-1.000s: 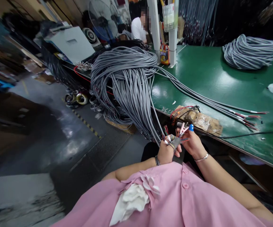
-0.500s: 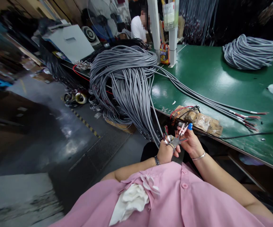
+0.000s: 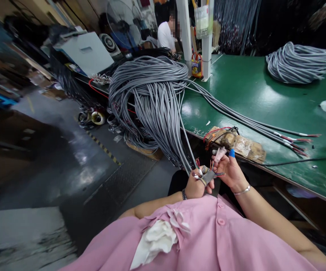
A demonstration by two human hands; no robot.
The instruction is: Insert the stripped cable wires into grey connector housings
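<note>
My left hand (image 3: 195, 186) is closed around the stripped end of a grey cable (image 3: 190, 150), from which thin coloured wires (image 3: 197, 162) stick up. Grey wrapping with a yellowish band (image 3: 208, 177) covers part of its fingers, and more thin wires (image 3: 219, 174) point right from there. Just to the right, my right hand (image 3: 233, 174) has a small pale pink clip-like tool (image 3: 220, 153) between its fingers, blurred by motion. A blue cover (image 3: 232, 153) sits on its raised thumb. The tool is apart from the wires.
A large bundle of grey cables (image 3: 154, 94) hangs over the edge of the green table (image 3: 253, 94). Several stripped cables (image 3: 253, 124) lie across it beside a taped wooden block (image 3: 236, 143). A cable coil (image 3: 300, 62) lies at far right. A person in white (image 3: 165, 35) sits behind.
My right hand has shifted slightly right and down, its thumb lifting away, and the pink tool has turned. My left hand has moved slightly left and still grips the cable end.
</note>
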